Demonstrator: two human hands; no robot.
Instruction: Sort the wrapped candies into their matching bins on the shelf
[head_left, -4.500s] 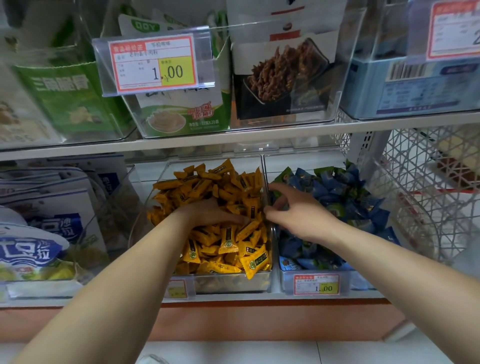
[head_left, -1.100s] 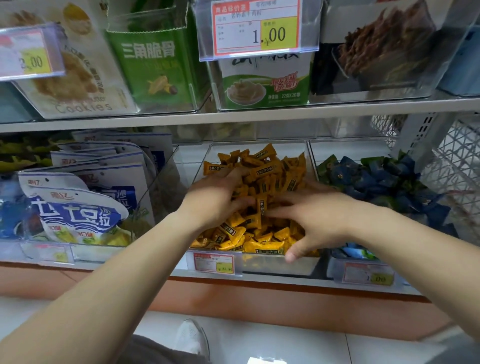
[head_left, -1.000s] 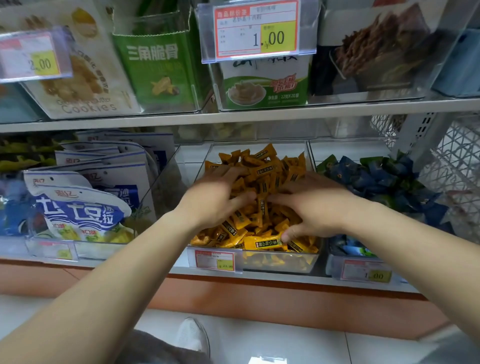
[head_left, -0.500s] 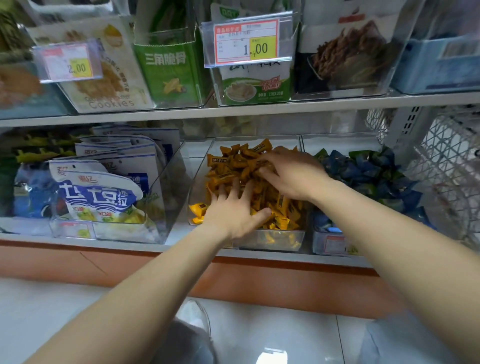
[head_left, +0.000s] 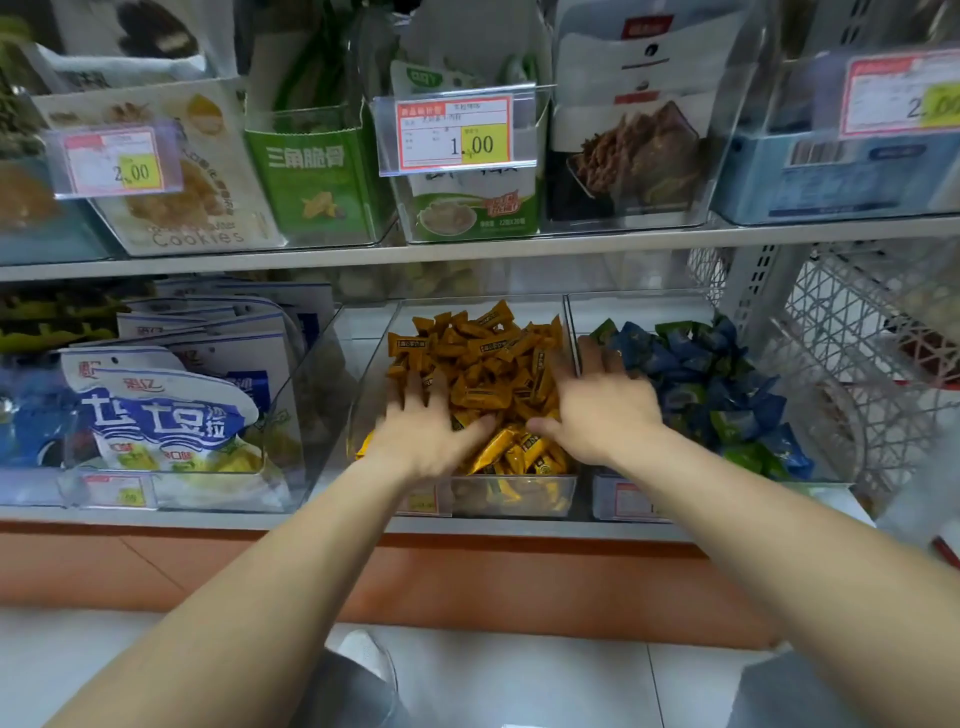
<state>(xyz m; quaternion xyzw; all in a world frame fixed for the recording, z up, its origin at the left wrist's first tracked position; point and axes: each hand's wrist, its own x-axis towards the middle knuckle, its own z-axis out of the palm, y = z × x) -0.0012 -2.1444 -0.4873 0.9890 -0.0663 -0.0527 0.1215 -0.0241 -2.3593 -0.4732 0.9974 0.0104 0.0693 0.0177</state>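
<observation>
Right hand (head_left: 597, 410) has pulled forward from the back of the pile to its right edge, fingers now spread. Left hand (head_left: 426, 436) has shifted to the front-left. Both lie flat and unclenched on the orange candies (head_left: 483, 358), gripping nothing. Lower shelf (head_left: 208, 517) carries the clear orange bin (head_left: 514, 493), my reference. White wire basket (head_left: 857, 364) is well right of it. Blue-and-white snack pouches (head_left: 161, 410) are left of it. Second clear bin (head_left: 602, 488) sits just right of it, holding blue and green candies (head_left: 717, 384). Orange candies fill the reference bin, heaped toward its back. The 1.00 price tag (head_left: 452, 132) is above it.
</observation>
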